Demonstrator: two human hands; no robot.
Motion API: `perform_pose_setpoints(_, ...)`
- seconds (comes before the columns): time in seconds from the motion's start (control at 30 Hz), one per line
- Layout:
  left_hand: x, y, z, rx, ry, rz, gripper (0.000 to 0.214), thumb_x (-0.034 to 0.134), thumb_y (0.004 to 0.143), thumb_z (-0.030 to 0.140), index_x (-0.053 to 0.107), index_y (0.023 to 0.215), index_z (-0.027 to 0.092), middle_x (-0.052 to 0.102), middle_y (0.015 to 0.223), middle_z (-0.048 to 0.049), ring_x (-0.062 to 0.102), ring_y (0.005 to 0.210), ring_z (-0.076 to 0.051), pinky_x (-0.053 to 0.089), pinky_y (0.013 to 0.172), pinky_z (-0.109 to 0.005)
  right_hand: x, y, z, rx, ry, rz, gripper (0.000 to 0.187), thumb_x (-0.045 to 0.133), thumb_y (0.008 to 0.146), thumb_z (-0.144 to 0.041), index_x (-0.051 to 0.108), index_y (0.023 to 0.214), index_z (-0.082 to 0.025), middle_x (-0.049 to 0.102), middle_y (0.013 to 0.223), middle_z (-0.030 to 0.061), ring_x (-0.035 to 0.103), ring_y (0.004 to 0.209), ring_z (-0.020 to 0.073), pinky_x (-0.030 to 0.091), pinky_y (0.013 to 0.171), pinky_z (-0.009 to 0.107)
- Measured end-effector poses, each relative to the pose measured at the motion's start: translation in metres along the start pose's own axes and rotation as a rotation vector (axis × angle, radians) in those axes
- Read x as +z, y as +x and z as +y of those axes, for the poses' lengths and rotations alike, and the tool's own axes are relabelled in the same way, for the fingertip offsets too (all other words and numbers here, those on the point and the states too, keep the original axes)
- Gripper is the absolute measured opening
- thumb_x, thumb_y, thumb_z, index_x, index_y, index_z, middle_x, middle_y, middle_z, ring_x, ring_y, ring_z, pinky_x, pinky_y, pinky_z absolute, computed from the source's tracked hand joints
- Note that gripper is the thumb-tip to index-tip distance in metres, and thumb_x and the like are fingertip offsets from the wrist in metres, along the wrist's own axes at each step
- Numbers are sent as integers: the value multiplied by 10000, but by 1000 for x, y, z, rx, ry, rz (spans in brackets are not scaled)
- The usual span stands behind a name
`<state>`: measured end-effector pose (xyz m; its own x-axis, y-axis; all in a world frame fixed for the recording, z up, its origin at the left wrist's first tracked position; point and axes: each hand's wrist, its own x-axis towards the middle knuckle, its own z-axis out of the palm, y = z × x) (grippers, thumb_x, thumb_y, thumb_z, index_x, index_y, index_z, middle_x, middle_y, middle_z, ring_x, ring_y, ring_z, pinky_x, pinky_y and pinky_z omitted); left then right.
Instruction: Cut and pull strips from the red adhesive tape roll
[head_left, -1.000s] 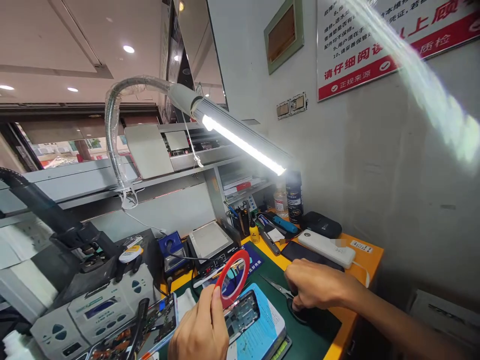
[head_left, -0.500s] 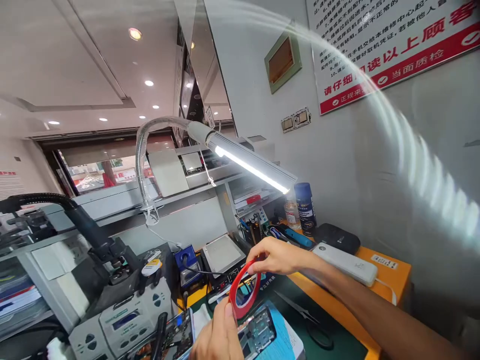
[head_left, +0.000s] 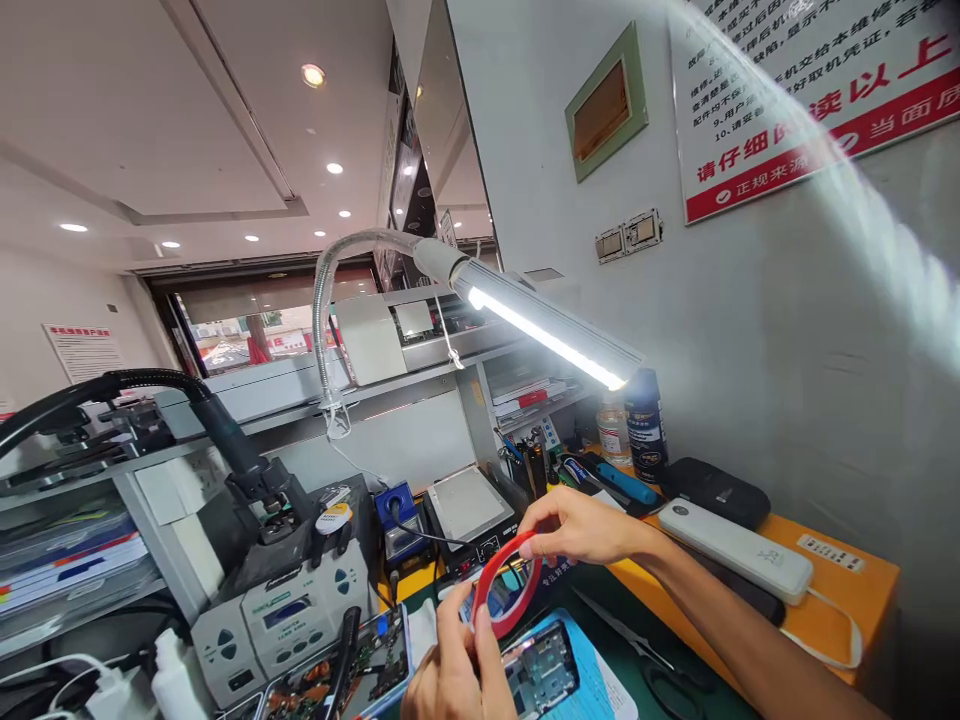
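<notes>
A thin red tape roll (head_left: 507, 596) stands upright above the bench. My left hand (head_left: 454, 668) pinches its lower left rim from below. My right hand (head_left: 581, 527) reaches in from the right and pinches the roll's top edge with thumb and fingertips. Just below the roll lies an opened phone (head_left: 541, 670) with bare circuitry, on a light blue pad (head_left: 592, 690). Scissors (head_left: 652, 668) lie on the green mat under my right forearm.
A lit gooseneck lamp (head_left: 551, 340) hangs over the bench. A grey soldering station (head_left: 281, 615), a blue unit (head_left: 399, 520) and a heating plate (head_left: 469, 505) stand behind. A white power bank (head_left: 739, 560), spray can (head_left: 646, 425) and black case (head_left: 716, 492) sit on the orange desk at right.
My right hand left the scissors on the mat and rose to grip the top of the red tape roll. The view tilted upward and shifted left.
</notes>
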<state>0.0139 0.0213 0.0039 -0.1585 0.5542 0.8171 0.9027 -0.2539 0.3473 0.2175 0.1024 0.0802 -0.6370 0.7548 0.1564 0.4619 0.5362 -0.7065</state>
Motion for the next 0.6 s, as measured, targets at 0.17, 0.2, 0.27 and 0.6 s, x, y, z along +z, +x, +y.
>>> perform_pose_setpoints(0.17,-1,3,-3,34,42,74,153,514,917,182,573,1032,264,694,596,79,646,475,-153,444,453,-258,2,1,11,-3,91,-23,264,574,958,-382,642,1022,-135,654,830,-2,621,628,118,533,558,257)
perform_pose_setpoints(0.2,-2,4,-3,46,52,80,152,518,912,169,580,1018,258,689,583,72,637,457,-156,435,439,-260,2,1,13,-6,109,-30,260,577,957,-379,642,1022,-136,654,834,-1,622,634,119,533,559,257)
perform_pose_setpoints(0.27,-3,5,-2,72,70,94,147,525,905,155,588,1001,246,692,585,57,633,446,-163,431,432,-265,4,0,18,-13,146,-41,254,582,955,-374,642,1020,-136,656,841,2,626,646,122,535,566,259)
perform_pose_setpoints(0.6,6,2,-12,200,82,150,138,539,901,142,586,993,233,720,659,42,660,507,-155,467,498,-260,4,-3,25,-3,271,-69,238,586,954,-365,644,969,-135,642,776,-15,612,610,110,523,556,252)
